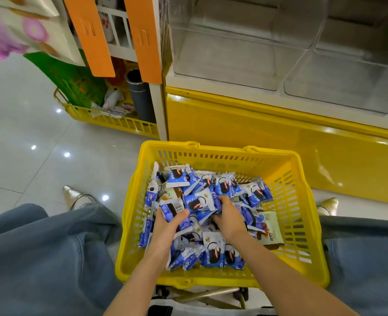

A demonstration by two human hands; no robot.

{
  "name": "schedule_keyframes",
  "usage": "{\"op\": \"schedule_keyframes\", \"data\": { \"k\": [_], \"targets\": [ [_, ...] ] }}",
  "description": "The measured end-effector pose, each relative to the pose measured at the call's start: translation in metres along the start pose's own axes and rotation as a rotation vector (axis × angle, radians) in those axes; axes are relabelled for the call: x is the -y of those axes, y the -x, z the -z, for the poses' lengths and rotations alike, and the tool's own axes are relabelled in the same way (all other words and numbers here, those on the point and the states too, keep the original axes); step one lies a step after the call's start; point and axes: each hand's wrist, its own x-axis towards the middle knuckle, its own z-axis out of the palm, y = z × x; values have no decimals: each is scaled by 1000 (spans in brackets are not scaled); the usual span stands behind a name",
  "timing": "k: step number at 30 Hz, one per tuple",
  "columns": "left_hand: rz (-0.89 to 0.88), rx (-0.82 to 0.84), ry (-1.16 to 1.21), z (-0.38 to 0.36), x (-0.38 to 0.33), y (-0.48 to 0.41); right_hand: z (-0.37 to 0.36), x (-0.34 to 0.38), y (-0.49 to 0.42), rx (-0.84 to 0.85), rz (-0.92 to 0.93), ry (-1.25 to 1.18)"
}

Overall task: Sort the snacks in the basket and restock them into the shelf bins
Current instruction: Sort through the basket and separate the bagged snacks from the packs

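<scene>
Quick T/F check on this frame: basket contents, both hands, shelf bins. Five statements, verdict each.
1. Both hands are inside the basket. True.
2. The left hand grips blue packets. True.
3. The clear bins on the shelf are full of snacks. False: they look empty.
4. Every packet in the basket is blue. False: a pale packet with brown print lies at the right side of the pile.
5. The right hand is holding a bin. False: it is in the pile, fingers closed over a blue packet.
</scene>
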Motion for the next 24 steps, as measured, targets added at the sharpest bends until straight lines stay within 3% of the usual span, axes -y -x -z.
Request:
{"op": "schedule_keyframes", "data": {
  "k": [6, 11, 15, 16, 18, 21, 24],
  "targets": [
    [-71, 7, -197, -4, -7, -6, 44, -31, -2, -53, 108, -76],
    [-212, 100, -474, -29, -28, -28, 92, -52, -23, -247, -91, -233],
    [-219, 228, -693, -70, -47, -55, 104, -52, -31, -332, -160, -43],
    [-217, 276, -748, -80, -51, -61, 103, -45, -28, -332, -90, -85],
    [-194, 391, -806, -99, -58, -71, 99, -26, -20, -180, 41, -294],
    [-240, 507, -910, -117, -60, -78, 94, -7, -19, 63, 65, -590],
    [-426, 383, -979, -104, -59, -82, 97, -11, -30, -42, 30, -515]
  ]
}}
